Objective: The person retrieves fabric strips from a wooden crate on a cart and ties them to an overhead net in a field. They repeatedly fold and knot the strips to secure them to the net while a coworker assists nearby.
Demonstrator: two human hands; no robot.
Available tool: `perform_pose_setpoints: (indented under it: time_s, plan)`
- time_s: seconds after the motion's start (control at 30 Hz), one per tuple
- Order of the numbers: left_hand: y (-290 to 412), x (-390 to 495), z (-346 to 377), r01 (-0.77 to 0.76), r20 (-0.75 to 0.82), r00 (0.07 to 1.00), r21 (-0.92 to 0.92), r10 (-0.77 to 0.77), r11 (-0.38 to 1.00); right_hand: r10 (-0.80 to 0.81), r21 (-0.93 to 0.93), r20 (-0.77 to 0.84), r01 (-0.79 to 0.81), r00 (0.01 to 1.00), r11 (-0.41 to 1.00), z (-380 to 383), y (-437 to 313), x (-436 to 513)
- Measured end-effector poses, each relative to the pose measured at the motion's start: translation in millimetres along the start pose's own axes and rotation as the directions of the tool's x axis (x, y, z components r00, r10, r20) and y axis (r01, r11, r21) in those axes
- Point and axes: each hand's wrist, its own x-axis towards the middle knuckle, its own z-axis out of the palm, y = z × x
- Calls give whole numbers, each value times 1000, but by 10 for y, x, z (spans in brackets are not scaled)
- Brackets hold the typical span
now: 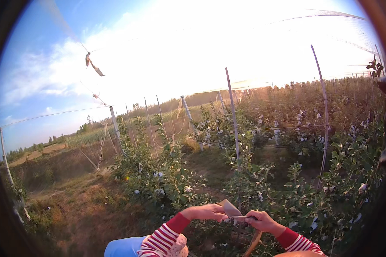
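Observation:
Low in the head view, my two hands meet over the plants. My left hand (207, 212) reaches in from the left, its fingers against a flat tan piece (230, 208) that looks like a paper fruit bag. My right hand (262, 221) is closed around the near end of the bag, by a small dark part too small to name. Beneath the right hand slants a curved brown length (253, 244), perhaps a wooden handle. Leafy fruit trees (244, 189) with white bags among the leaves stand just beyond both hands.
Thin stakes (232, 112) and another tall pole (324, 106) rise from the rows. A concrete post (114, 122) carries wires, with tangled netting (102, 147) beside it. Grassy ground (83, 205) runs along the left. A torn strip (95, 66) hangs from a line overhead.

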Motion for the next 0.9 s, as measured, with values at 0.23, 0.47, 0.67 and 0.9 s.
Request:
perform_pose_setpoints:
  time_s: [0.23, 0.47, 0.67, 0.9]
  plan:
    - [1840, -1293, -2277, 580, -826, 201, 534, 527, 615, 53, 336, -95, -18, 994, 942, -437, -465, 347]
    - [3149, -1742, -3078, 933, -656, -84, 213, 750, 290, -28, 602, -102, 84, 994, 794, -609, -830, 718]
    - [3214, -1574, -3218, 958, -749, 39, 215, 661, 188, -89, 682, -132, 156, 987, 715, -825, -1061, 852]
    - [3526, -1381, -3191, 975, -777, 142, 218, 614, 50, -66, 672, -78, 101, 995, 734, -978, -1391, 1054]
